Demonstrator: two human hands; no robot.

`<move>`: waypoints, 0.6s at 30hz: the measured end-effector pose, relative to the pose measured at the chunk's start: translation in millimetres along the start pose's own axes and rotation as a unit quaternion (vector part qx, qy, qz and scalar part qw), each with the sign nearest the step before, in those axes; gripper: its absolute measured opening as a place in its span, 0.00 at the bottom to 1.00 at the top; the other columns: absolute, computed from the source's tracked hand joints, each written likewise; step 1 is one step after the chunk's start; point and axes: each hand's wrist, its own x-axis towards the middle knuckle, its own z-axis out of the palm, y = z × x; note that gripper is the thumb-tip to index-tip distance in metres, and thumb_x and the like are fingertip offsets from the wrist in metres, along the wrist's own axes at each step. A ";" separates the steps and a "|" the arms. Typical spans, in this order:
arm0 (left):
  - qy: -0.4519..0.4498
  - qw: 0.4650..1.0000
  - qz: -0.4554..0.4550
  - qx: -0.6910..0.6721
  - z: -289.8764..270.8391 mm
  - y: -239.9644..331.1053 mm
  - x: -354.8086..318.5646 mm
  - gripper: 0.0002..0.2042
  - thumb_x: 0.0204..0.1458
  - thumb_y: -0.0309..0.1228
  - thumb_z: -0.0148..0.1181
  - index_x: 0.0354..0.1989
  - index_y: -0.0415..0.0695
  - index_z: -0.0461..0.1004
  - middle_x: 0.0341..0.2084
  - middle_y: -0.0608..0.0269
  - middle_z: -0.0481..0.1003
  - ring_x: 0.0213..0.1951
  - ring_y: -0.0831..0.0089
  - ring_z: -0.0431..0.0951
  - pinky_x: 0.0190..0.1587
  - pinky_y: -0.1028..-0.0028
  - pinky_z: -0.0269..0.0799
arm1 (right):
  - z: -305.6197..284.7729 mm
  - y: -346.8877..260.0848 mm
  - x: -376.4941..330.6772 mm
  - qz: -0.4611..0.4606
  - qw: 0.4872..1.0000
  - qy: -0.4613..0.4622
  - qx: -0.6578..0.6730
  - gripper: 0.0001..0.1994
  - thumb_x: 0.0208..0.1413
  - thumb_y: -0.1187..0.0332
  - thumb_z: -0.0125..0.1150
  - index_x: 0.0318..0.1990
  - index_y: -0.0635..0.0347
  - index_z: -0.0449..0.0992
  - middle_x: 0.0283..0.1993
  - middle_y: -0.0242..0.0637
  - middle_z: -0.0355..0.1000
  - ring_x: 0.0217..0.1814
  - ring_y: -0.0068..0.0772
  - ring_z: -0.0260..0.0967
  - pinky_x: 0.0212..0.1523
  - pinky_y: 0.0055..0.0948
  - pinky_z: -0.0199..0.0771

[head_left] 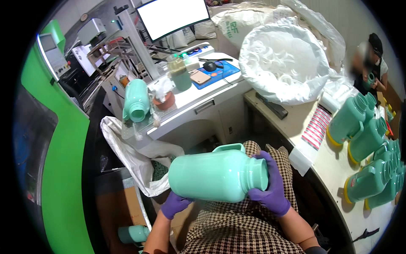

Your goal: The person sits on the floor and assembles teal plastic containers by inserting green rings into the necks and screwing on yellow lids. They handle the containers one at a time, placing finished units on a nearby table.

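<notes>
The jug (218,175) lies sideways between both hands, left hand (174,204) under its base, right hand (270,186) at its neck. Behind it stands the desk (198,99); right, a counter (334,169) carrying more jugs (366,135).

Both purple-gloved hands are raised over the lap, left hand (174,204) cupped, right hand (270,186) with fingers curled.

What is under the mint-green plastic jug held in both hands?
Under the mint-green plastic jug lies a checked brown-and-cream lap. The left hand in a purple glove supports its base; the right hand grips the neck. The floor beneath is hidden.
</notes>
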 end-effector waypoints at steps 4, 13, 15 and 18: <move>0.160 0.982 -0.084 0.062 27.6 5.9 22.1 0.44 0.47 0.34 0.73 0.72 0.36 0.56 0.69 0.44 0.60 0.70 0.52 0.60 0.71 0.56 0.55 | -4.8 10.8 -1.5 -0.123 0.958 0.007 -0.258 0.52 0.37 0.64 0.83 0.71 0.62 0.58 0.66 0.46 0.68 0.72 0.48 0.64 0.69 0.41 0.67; 0.127 0.925 0.190 0.304 68.6 97.8 67.4 0.57 0.34 0.53 0.78 0.72 0.35 0.57 0.64 0.46 0.68 0.67 0.49 0.66 0.72 0.49 0.52 | 33.9 29.4 16.3 -0.171 0.925 -0.224 -0.254 0.49 0.44 0.70 0.73 0.74 0.68 0.50 0.73 0.58 0.57 0.78 0.62 0.51 0.77 0.53 0.49; 0.163 0.922 0.161 0.312 66.8 97.4 64.2 0.55 0.34 0.48 0.80 0.71 0.35 0.57 0.60 0.52 0.72 0.64 0.49 0.69 0.66 0.54 0.61 | 27.6 14.0 1.8 -0.163 0.918 -0.185 -0.311 0.45 0.43 0.72 0.71 0.71 0.65 0.57 0.71 0.59 0.55 0.74 0.57 0.55 0.73 0.50 0.56; 0.200 0.934 0.126 0.268 68.0 92.9 63.0 0.50 0.34 0.47 0.80 0.67 0.36 0.63 0.56 0.54 0.74 0.61 0.51 0.71 0.64 0.53 0.62 | 18.8 2.4 -15.3 -0.195 0.863 -0.157 -0.438 0.37 0.46 0.66 0.75 0.64 0.60 0.66 0.65 0.51 0.63 0.64 0.46 0.68 0.61 0.42 0.73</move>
